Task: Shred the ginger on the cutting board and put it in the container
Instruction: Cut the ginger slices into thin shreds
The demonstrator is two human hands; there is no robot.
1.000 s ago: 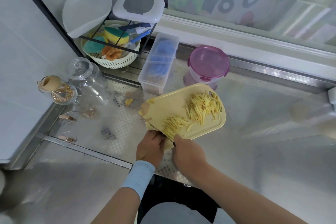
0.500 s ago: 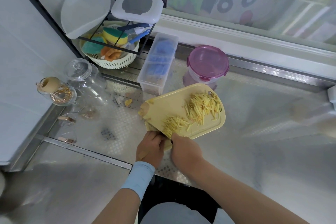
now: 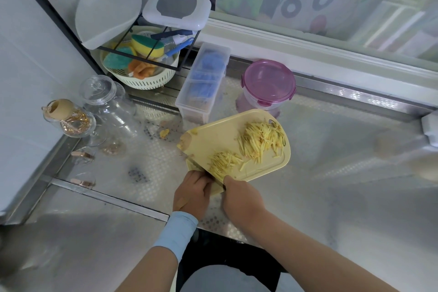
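Status: shredding mostly done, transfer not started.

- The cutting board (image 3: 227, 135) sits angled on the bench (image 3: 331, 173), its near edge at the person's hands.
- There are two heaps on it. The big pile of ginger shreds (image 3: 260, 140) is at the far right end. A smaller pile (image 3: 224, 161) is mid-board, just beside the blade.
- The right hand (image 3: 241, 199) is wrapped round the knife (image 3: 203, 170) handle. The blade lies low across the board's near-left corner, between the two hands.
- The left hand (image 3: 192, 194) has its fingers curled down at the board's near edge, next to the blade. I can't tell what's under it. It's likely the last uncut ginger, but that's hidden.
- My read: final cuts are in hand and little stock remains.
- The container (image 3: 269, 84) is round with a pink lid, behind the board toward the window ledge. The lid is on and no ginger shows inside. I'm assuming it's the target. A clear oblong box (image 3: 202, 83) stands beside it, also closed.

Left to do:
- finish the cut
- put the knife down
- open the lid
- scrape both piles in

A ginger scrap (image 3: 164, 133) lies off the board on the bench. A peel-like piece (image 3: 186, 142) sits at the board's left corner. Both are probably waste.
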